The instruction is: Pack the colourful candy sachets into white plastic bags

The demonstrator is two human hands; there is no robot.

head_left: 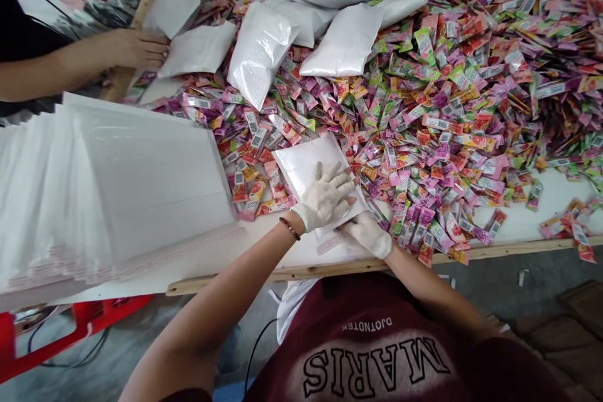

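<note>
A white padded envelope point(301, 160) lies at a slant on the near side of the table, partly on the sachets. My left hand point(325, 198), in a white glove with some bare fingertips, presses flat on it with the fingers spread. Also gloved, my right hand point(370, 233) is closed at the envelope's lower right edge; its fingertips are partly hidden there. Below the left hand a strip with red print shows at the envelope's near end. Colourful fruit-printed sachets point(424, 157) are heaped around and beyond the envelope.
A stack of flat white envelopes point(151, 169) stands at the left. Several filled envelopes point(264, 44) lie on the heap at the back. Another person's hand point(136, 50) rests at the far left. A wooden rail point(292, 272) edges the table; a red plastic object point(89, 320) is below.
</note>
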